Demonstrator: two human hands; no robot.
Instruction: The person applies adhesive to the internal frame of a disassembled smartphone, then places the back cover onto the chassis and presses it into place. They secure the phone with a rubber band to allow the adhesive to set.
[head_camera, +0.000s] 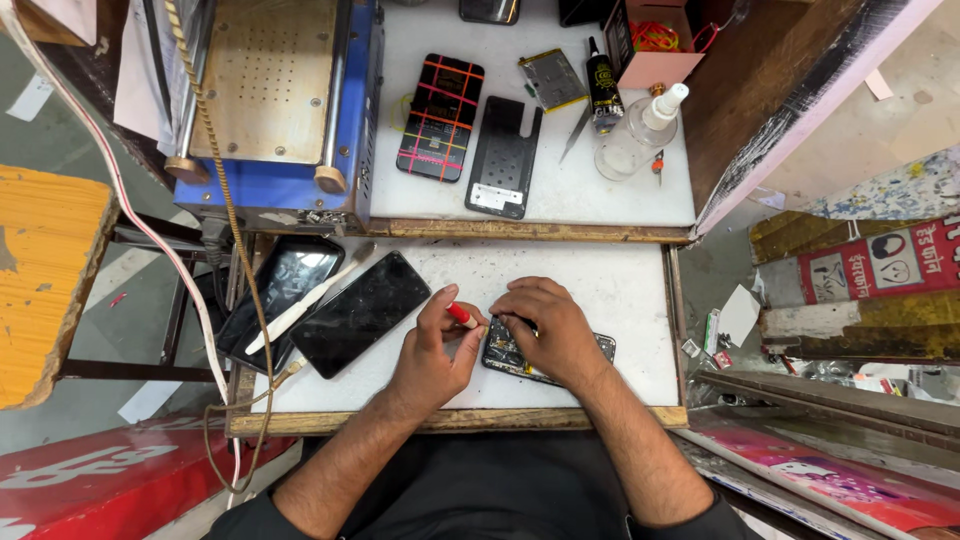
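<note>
2 hands on 1 opened phone, 1 red-handled tool, 2 black screens beside.

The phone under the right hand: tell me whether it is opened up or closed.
Opened up. The phone lies flat with its insides bared beside the right hand; left hand holds a red tool.

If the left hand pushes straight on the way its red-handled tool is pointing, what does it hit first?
Most likely the opened phone under the right hand: the left hand aims its red-handled tool right at that phone's near end, where the right fingertips rest.
</note>
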